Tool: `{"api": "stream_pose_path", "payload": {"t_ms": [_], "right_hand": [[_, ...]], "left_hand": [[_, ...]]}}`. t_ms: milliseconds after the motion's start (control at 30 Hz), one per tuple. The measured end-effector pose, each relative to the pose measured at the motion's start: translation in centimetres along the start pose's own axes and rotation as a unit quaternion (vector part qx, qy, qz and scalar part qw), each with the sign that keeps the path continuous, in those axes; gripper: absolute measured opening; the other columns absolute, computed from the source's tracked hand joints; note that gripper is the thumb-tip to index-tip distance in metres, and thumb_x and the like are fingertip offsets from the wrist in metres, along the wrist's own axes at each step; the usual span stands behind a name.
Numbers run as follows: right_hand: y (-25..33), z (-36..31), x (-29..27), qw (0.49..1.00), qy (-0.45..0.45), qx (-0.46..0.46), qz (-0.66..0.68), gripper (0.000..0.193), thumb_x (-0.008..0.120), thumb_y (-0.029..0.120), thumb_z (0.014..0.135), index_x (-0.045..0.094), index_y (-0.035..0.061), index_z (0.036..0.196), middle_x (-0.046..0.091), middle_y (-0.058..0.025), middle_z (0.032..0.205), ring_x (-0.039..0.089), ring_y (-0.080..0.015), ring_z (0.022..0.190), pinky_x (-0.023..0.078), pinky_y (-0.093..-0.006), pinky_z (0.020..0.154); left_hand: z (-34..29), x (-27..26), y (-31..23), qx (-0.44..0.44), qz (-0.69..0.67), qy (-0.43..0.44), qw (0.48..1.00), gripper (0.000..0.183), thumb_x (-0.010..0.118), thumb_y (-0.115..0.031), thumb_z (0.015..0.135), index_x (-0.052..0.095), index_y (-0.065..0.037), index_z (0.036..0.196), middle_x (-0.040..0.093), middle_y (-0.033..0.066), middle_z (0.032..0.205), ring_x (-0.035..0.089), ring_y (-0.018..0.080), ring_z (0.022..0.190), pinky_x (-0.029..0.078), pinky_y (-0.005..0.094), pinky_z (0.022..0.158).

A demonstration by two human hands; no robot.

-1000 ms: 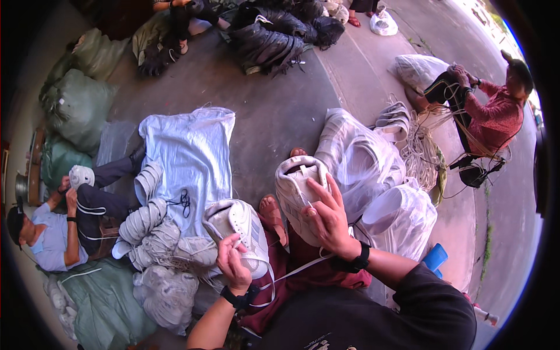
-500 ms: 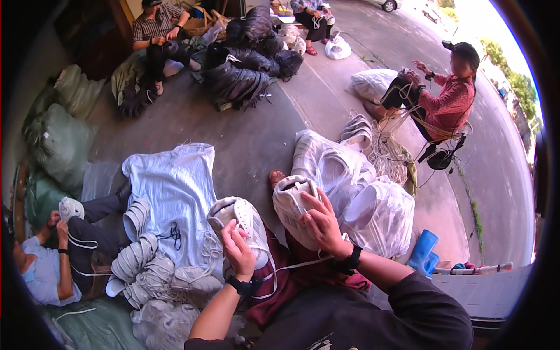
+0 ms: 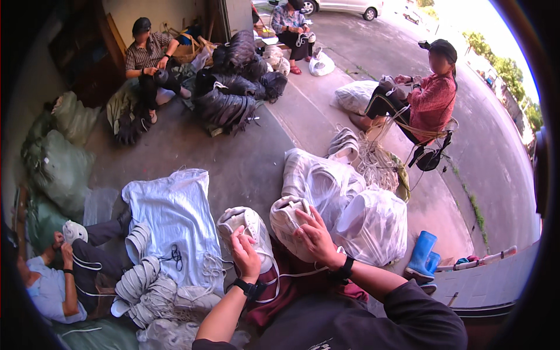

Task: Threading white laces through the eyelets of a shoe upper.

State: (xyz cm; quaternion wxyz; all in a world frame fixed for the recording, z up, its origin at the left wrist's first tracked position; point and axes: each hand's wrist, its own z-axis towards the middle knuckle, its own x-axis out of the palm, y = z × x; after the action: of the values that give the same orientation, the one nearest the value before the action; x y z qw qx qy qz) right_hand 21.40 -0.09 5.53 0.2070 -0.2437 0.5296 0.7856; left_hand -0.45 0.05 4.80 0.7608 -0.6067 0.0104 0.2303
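Left hand (image 3: pixel 246 256): raised over the left shoe (image 3: pixel 252 221), fingers bent, tips near its eyelets. Cannot tell whether the fingers close on anything; the gap between them is too small to read.

Right hand (image 3: pixel 318 240): over the upper of the right shoe (image 3: pixel 284 224), two fingers stretched toward the tongue, the others curled. Contact with the shoe is likely at the fingertips; cannot tell whether they pinch a lace.

Both shoes are pale, side by side in front of the wearer, toward the knees, openings facing up and away. A white lace (image 3: pixel 300 272) runs slack between the two hands, below the shoes, across the maroon trousers (image 3: pixel 286 293). Each wrist carries a black band (image 3: pixel 345 267).

Left of the shoes: a white sheet (image 3: pixel 175 204) on the floor, a small dark cord (image 3: pixel 173 255) lying on it; beside its near edge, a heap of pale shoes (image 3: pixel 153 289), nested in rows. Right of the shoes: a clear bag (image 3: pixel 370 230) with pale contents, then blue boots (image 3: pixel 421 254) standing near a low white panel (image 3: pixel 484 286).

Farther off: a tangle of cords (image 3: pixel 376 160), a black heap (image 3: pixel 233 87), green sacks (image 3: pixel 58 169) at far left. Four other people sit around, hands at work; the one at left has a white shoe (image 3: pixel 74 231) at the knee.
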Motion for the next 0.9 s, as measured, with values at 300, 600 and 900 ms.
{"api": "stream_pose_path", "payload": {"t_ms": [300,600,900], "right_hand": [[-8.1,5.5,-4.5,0.998,0.031,-0.017,0.058,0.011,0.059,0.018,0.092,0.068,0.0103,0.093,0.048,-0.0091,0.142,0.028,-0.0436,0.138,0.027,-0.0503,0.112],[-10.5,10.3,-3.2,0.989,0.089,-0.023,0.114,0.014,0.058,0.02,0.093,0.069,0.0104,0.093,0.048,-0.0096,0.143,0.026,-0.0447,0.138,0.024,-0.0512,0.113],[-9.5,11.7,-1.7,0.974,0.113,0.034,0.195,0.02,0.051,0.012,0.097,0.07,0.007,0.101,0.058,-0.0131,0.131,0.034,-0.0397,0.137,0.03,-0.0456,0.111]], "left_hand": [[2.4,8.4,-2.1,-0.016,0.087,-0.029,0.996,0.027,0.044,-0.01,0.097,0.05,0.0,0.121,0.053,0.006,0.067,0.053,0.0176,0.063,0.043,0.033,0.063],[4.7,9.8,-2.3,-0.043,0.143,-0.059,0.987,0.028,0.042,-0.012,0.098,0.05,0.001,0.121,0.054,0.0055,0.069,0.052,0.0162,0.064,0.042,0.0313,0.064],[4.1,6.4,2.9,-0.059,0.017,-0.114,0.992,0.03,0.039,-0.012,0.101,0.039,0.0,0.129,0.054,0.0031,0.074,0.045,0.0087,0.065,0.037,0.0237,0.064]]}}
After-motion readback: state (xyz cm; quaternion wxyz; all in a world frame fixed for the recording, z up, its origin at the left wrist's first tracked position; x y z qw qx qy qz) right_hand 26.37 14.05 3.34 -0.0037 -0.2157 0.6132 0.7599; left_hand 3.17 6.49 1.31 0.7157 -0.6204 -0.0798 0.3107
